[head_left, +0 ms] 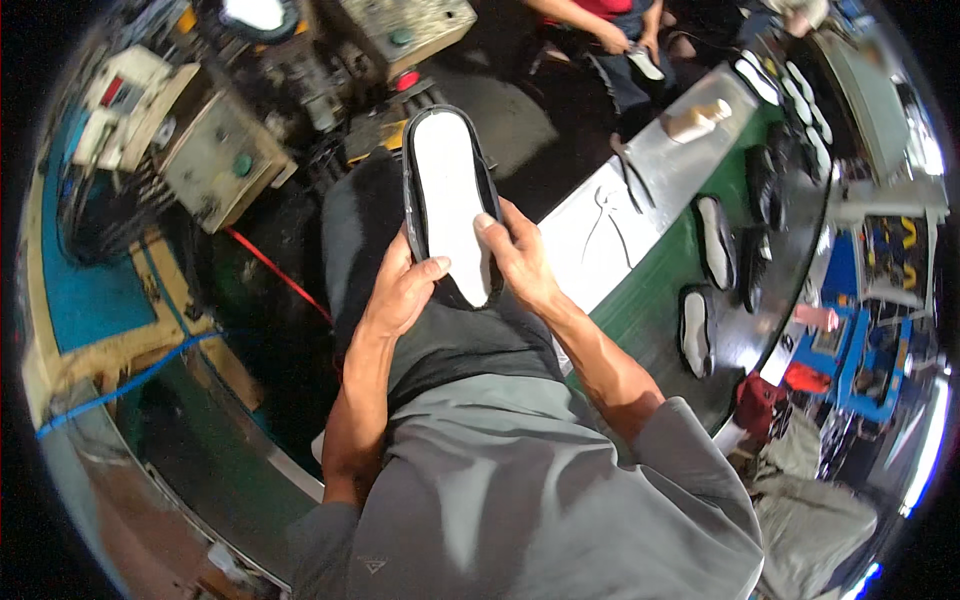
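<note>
Between my two hands is a black shoe upper (447,175), its underside turned up so the long white insole shows inside the dark rim. My left hand (398,288) grips its left edge, thumb pressed on the lower part of the white face. On the opposite edge my right hand (522,258) holds on, its thumb also lying on the insole. The fingers of both hands curl behind the upper and are mostly hidden. The piece is over my lap, toe end pointing away from me.
At my right runs a metal ledge with pincers (604,200), a dark-handled tool (631,178) and a bottle (697,121). Several dark shoes (697,332) lie on the green belt (640,300) beyond. Machine boxes (222,160) stand at left; a co-worker's hands (640,45) hold a shoe ahead.
</note>
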Demonstrator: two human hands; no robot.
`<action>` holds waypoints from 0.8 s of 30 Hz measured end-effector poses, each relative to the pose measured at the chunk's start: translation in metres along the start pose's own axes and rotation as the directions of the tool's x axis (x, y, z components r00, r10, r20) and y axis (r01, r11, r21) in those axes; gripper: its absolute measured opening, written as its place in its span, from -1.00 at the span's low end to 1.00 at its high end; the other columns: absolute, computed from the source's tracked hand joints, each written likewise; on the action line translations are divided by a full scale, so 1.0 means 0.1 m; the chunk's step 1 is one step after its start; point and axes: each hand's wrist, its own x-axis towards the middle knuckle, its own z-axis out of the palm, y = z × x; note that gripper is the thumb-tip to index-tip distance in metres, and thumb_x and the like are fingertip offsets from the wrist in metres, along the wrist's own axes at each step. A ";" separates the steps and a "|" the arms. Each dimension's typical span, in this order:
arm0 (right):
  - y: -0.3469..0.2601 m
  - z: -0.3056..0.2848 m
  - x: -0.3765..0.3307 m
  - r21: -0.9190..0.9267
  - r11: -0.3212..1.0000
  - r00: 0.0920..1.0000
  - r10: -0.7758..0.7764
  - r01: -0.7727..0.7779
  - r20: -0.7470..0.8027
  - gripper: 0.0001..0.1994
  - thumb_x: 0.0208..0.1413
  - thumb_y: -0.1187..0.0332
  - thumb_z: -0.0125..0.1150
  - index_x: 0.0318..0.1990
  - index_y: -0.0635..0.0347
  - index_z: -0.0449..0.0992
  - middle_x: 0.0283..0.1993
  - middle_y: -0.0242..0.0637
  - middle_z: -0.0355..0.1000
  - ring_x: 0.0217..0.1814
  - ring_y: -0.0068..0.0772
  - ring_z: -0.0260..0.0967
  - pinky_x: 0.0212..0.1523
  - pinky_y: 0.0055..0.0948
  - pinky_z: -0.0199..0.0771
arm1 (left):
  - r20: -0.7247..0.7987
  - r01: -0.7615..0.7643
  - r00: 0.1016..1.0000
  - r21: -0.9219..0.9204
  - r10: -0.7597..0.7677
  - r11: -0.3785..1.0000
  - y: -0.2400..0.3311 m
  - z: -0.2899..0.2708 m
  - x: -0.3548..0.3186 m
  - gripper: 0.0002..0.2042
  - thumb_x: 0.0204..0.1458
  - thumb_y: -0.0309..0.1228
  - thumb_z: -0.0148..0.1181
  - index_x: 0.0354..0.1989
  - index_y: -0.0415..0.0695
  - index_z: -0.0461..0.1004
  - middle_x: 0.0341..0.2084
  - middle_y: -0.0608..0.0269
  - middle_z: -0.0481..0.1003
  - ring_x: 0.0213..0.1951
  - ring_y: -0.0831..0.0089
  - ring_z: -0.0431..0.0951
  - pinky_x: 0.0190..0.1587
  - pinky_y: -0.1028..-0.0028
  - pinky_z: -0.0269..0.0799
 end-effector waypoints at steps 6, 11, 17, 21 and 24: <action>0.04 0.08 -0.15 -0.264 0.964 0.951 0.097 -0.017 0.293 -0.41 0.50 0.21 -0.13 0.48 0.54 0.27 0.12 0.26 0.53 0.19 -0.11 0.51 0.26 -0.25 0.45 | -0.068 0.032 0.996 -0.219 -0.048 0.975 -0.28 -0.30 -0.62 -0.24 0.10 -0.62 0.19 0.55 -0.31 0.15 0.36 0.10 0.40 0.41 0.24 0.40 0.51 0.21 0.24; 0.06 0.07 -0.44 -0.238 0.970 0.950 0.030 0.047 0.312 -0.41 0.45 0.28 -0.10 0.48 0.56 0.25 0.22 0.36 0.49 0.32 0.20 0.48 0.38 -0.12 0.38 | -0.205 -0.036 0.978 -0.020 0.031 0.999 0.22 -0.33 -0.42 -0.30 0.34 -0.37 0.21 0.62 -0.21 0.12 0.42 0.07 0.37 0.46 0.24 0.34 0.53 0.22 0.21; -0.04 0.21 -0.21 -0.389 0.876 0.927 -0.146 0.283 0.346 -0.19 0.40 0.00 0.22 0.55 0.49 0.17 0.47 0.43 0.30 0.56 0.34 0.25 0.56 -0.01 0.22 | -0.159 0.005 0.986 0.279 0.041 0.960 0.63 -0.44 -0.04 -0.34 0.37 -0.23 0.21 0.57 -0.24 0.23 0.33 0.08 0.45 0.35 0.30 0.43 0.45 0.32 0.25; -0.19 0.38 0.26 -0.240 0.946 0.920 -0.115 0.216 0.374 -0.06 0.29 -0.10 0.39 0.60 0.35 0.14 0.51 0.30 0.29 0.63 0.16 0.20 0.59 -0.08 0.18 | -0.166 0.003 0.984 0.339 0.057 0.941 0.66 -0.30 0.00 -0.35 0.32 -0.20 0.30 0.52 -0.22 0.33 0.22 0.04 0.52 0.23 0.37 0.50 0.35 0.40 0.35; -0.22 0.40 0.34 -0.254 0.936 0.907 -0.128 0.245 0.402 -0.06 0.23 -0.10 0.48 0.60 0.22 0.20 0.46 0.26 0.36 0.55 0.15 0.29 0.54 -0.02 0.26 | -0.191 -0.003 0.976 0.481 0.109 0.877 0.67 -0.27 0.01 -0.39 0.32 -0.20 0.31 0.47 -0.24 0.40 0.19 0.02 0.54 0.20 0.35 0.53 0.32 0.37 0.40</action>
